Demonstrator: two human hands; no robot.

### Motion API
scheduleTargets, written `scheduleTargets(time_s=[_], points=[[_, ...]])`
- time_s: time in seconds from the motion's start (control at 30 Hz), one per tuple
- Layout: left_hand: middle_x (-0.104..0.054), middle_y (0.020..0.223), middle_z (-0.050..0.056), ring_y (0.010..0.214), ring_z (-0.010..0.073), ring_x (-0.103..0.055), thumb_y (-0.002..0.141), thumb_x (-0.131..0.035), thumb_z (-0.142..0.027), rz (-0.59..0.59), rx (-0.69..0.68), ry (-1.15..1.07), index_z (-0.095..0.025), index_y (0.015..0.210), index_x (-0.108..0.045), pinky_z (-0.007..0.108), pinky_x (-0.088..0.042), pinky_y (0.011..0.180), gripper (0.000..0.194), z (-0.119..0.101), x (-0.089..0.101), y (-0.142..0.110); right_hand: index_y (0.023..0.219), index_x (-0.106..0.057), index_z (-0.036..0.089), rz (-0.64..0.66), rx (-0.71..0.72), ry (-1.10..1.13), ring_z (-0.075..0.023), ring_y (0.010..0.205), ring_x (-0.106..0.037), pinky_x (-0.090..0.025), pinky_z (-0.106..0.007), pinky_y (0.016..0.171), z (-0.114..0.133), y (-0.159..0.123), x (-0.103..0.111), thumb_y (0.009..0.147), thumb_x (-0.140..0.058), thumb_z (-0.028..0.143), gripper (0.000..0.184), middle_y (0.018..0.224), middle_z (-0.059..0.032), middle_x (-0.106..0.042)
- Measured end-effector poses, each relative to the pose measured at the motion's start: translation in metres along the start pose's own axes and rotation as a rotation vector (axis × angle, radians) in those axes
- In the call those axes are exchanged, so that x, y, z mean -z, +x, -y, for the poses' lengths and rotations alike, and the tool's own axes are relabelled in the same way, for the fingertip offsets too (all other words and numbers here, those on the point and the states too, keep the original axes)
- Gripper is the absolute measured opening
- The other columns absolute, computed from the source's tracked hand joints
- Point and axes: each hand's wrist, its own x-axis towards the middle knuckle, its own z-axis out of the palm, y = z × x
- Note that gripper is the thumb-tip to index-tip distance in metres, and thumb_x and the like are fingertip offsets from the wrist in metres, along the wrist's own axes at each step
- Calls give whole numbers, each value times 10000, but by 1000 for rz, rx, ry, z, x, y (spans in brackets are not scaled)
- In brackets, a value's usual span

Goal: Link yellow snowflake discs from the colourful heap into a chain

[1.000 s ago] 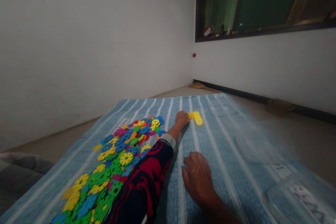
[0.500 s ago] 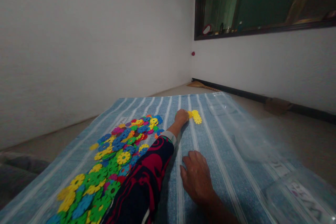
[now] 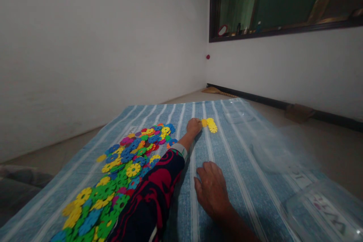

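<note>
Far along the striped cloth, my left hand (image 3: 194, 126) is closed, its fingertips at the edge of an orange-yellow flower-shaped plastic disc (image 3: 204, 123). My own hand hides part of the grip. Just right of that disc lies a small overlapping group of yellow discs (image 3: 212, 126). Closer to me, my right hand (image 3: 212, 189) rests palm down on the cloth, holding nothing, with the thumb apart from the loosely bent fingers. To the left of my left sleeve spreads a large mixed pile of flower-shaped discs (image 3: 121, 177) in green, blue, yellow, red and purple.
A blue cloth with white stripes (image 3: 235, 166) covers the table. Clear plastic containers (image 3: 320, 208) stand along its right side, with another transparent one (image 3: 238, 113) at the far right corner. White walls (image 3: 99, 45) meet beyond the table, and a dark-framed window (image 3: 286, 0) is at upper right.
My left hand has drawn back slightly to the left, showing a little more of the orange-yellow disc. My right hand has stayed in place.
</note>
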Motion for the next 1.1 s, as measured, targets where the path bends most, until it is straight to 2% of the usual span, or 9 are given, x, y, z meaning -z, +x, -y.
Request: scheduleTargets(time_s=[0.2, 0.47, 0.83, 1.1], points=[[-731, 1092, 162, 1060, 275, -668, 794, -572, -157, -28, 29, 85, -139, 999, -745, 325, -497, 841, 269, 2, -2, -3, 801, -587, 218, 11, -6, -12, -230, 890, -480, -382, -369, 814, 0, 0, 0, 820, -596, 124, 96, 876, -49, -572], [-737, 1086, 147, 1060, 265, -673, 797, -579, -166, -40, 46, 138, -176, 1015, -746, 315, -511, 843, 274, 1, -11, 2, 803, -595, 216, 10, 2, 0, -229, 893, -479, -380, -364, 814, -2, -1, -1, 816, -609, 130, 89, 874, -49, -571], [-728, 1105, 145, 1069, 251, -666, 857, -514, -189, -77, 5, 209, -191, 1028, -745, 299, -504, 848, 288, 0, -16, 0, 795, -603, 212, 6, -5, 14, -230, 884, -472, -376, -368, 817, 0, 0, 1, 815, -595, 118, 96, 871, -51, -568], [-724, 1110, 138, 1063, 243, -662, 855, -499, -196, -62, -37, 251, -186, 1034, -738, 295, -506, 837, 300, 1, -12, -10, 808, -599, 213, 18, -8, 7, -227, 898, -476, -376, -361, 823, -2, -1, -2, 823, -598, 128, 86, 881, -48, -569]])
